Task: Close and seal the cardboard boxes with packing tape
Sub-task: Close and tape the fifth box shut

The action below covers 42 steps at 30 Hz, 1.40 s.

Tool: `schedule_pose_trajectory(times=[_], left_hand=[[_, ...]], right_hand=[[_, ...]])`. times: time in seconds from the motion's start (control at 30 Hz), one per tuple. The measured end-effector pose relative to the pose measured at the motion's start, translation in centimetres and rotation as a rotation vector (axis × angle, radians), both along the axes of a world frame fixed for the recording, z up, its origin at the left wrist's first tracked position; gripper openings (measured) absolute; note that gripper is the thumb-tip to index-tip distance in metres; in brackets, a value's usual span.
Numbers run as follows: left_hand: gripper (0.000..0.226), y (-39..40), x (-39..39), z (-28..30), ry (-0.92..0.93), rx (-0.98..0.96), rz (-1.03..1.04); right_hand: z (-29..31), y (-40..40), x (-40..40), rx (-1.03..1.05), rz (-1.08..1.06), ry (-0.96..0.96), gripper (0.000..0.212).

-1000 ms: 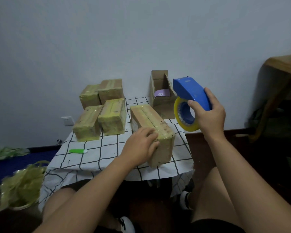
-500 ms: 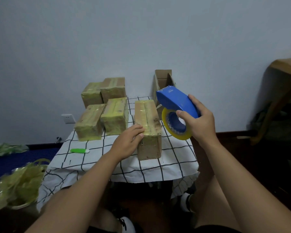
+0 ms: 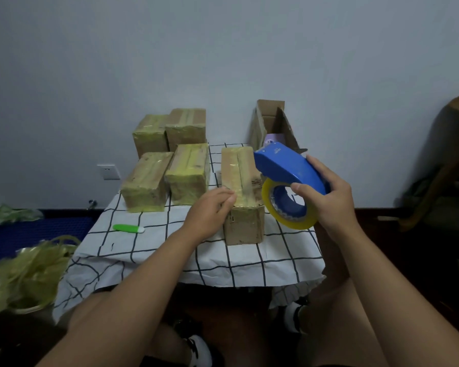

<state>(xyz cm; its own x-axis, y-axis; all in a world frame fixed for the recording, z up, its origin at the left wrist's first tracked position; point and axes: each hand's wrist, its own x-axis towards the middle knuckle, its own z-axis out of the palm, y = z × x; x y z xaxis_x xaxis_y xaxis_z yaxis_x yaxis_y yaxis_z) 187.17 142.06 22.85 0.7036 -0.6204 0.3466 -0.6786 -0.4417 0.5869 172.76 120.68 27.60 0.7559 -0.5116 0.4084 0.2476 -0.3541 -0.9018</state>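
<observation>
- While the left hand (image 3: 210,210) rests loose-fingered on the box (image 3: 241,197) at the table's (image 3: 170,250) front, the right hand (image 3: 326,197) grips the tape dispenser (image 3: 289,176) beside it.
- Risk — light pressure lets the box slide, skewing the strip.

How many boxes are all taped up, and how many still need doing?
Four taped boxes sit together at the table's back left, looking done. The left hand rests on a fifth box with tape along its top, while the right hand grips the blue tape dispenser beside it. One open box at the back still needs closing and sealing.
</observation>
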Motion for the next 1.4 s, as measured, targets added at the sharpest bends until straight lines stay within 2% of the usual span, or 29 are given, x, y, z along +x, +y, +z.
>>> schedule_pose_trajectory(times=[0.13,0.23,0.3,0.37,0.43,0.5,0.57,0.63,0.73,0.8,0.97,1.13,1.27,1.4], left_hand=[[0.042,0.6,-0.5,-0.3,0.077,0.076,-0.089],[0.056,1.0,-0.8,0.5,0.239,0.101,-0.113],[0.059,0.8,-1.6,1.5,0.319,-0.017,-0.105],[0.043,0.0,-2.8,2.8,0.341,-0.202,-0.012],[0.034,-1.0,-3.6,4.3,0.518,-0.359,0.129],[0.054,-1.4,-4.1,5.6,0.799,-0.400,0.168],[0.065,-1.0,-4.4,6.4,0.965,-0.341,0.092],[0.058,-0.5,-4.7,6.8,1.067,-0.348,0.022],[0.028,-0.1,-4.9,7.3,1.163,-0.506,-0.006],[0.014,0.2,-4.7,7.4,1.190,-0.566,-0.005],[0.007,1.1,-4.0,7.8,1.194,-0.520,0.017],[0.011,1.0,-2.9,8.5,0.900,-0.273,0.107],[0.010,2.3,-0.8,8.7,0.801,-0.264,0.230],[0.018,1.3,-0.5,5.7,0.697,-0.209,0.355]], right_hand=[[0.3,-0.4,-0.8,0.027,-0.011,-0.014,0.057],[0.7,-0.7,-1.6,0.050,0.039,-0.011,0.058],[1.2,-0.7,-2.2,0.046,0.103,-0.001,0.060],[1.6,-0.5,-2.7,0.042,0.157,0.010,0.062],[1.8,-0.3,-2.9,0.054,0.210,0.008,0.064],[2.0,-0.1,-2.9,0.073,0.252,0.005,0.062],[2.2,0.1,-2.8,0.074,0.284,0.008,0.061],[2.3,0.2,-2.7,0.066,0.309,0.015,0.061],[2.2,0.1,-2.5,0.057,0.337,0.019,0.061],[2.1,0.0,-2.3,0.047,0.348,0.027,0.061],[2.2,-0.7,-2.0,-0.057,0.378,0.109,0.064],[3.2,-2.5,-1.6,-0.222,0.439,0.244,0.061],[5.7,-6.1,-1.6,-0.339,0.404,0.333,0.062],[5.3,-7.2,-0.3,-0.426,0.459,0.463,0.059]])
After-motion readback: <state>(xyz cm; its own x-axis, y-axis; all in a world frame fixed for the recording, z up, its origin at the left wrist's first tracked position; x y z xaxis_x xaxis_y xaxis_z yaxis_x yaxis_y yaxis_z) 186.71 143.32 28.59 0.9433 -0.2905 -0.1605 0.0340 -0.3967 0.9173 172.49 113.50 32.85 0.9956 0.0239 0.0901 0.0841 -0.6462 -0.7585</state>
